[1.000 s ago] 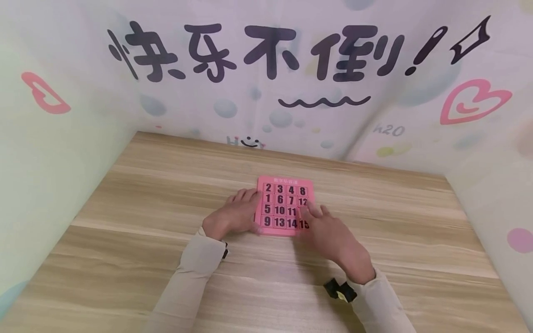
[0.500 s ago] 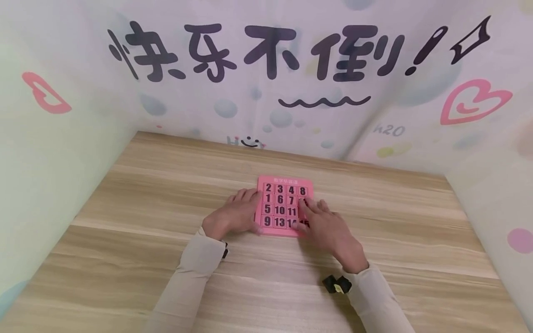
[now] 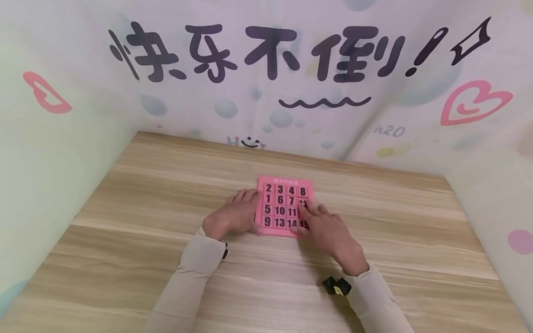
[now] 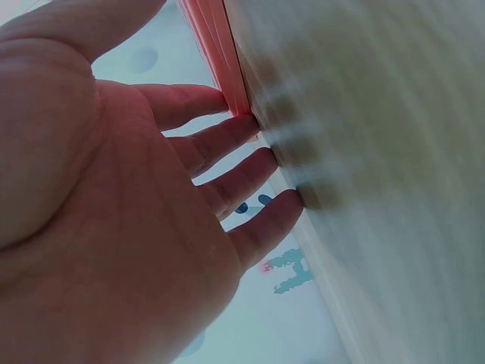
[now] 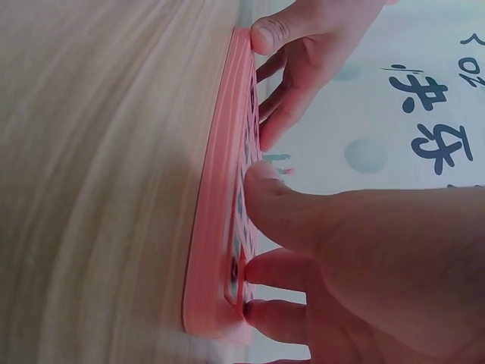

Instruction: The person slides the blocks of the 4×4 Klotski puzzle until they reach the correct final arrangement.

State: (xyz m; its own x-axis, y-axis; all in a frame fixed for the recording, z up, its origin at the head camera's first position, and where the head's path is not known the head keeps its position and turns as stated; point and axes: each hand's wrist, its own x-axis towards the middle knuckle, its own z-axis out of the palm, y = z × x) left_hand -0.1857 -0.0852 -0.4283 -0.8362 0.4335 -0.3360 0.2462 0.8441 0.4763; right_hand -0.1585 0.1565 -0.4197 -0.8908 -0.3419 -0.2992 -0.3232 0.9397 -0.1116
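Note:
A pink number sliding puzzle [image 3: 280, 206] lies flat on the wooden table, with dark numbers on its tiles. My left hand [image 3: 236, 213] rests along its left side, thumb at the near left corner; in the left wrist view its fingers [image 4: 227, 182] are spread, their tips at the puzzle's edge and the tabletop. My right hand [image 3: 329, 231] lies over the right column. Its fingertips touch the tiles below the partly covered 12, and its thumb [image 5: 280, 208] rests on the face near 14 and 15. The third-row spot in that column is hidden.
The wooden table [image 3: 145, 240] reaches back to a printed cloth wall [image 3: 266, 115] with large dark characters, and pale walls [image 3: 62, 152] rise at both sides. A black wrist strap piece [image 3: 337, 286] shows at the right sleeve.
My right hand first slid up the right column over the 12, its thumb coming onto the bottom row, then its fingertips drew slightly back toward me. The left hand and puzzle stay in place.

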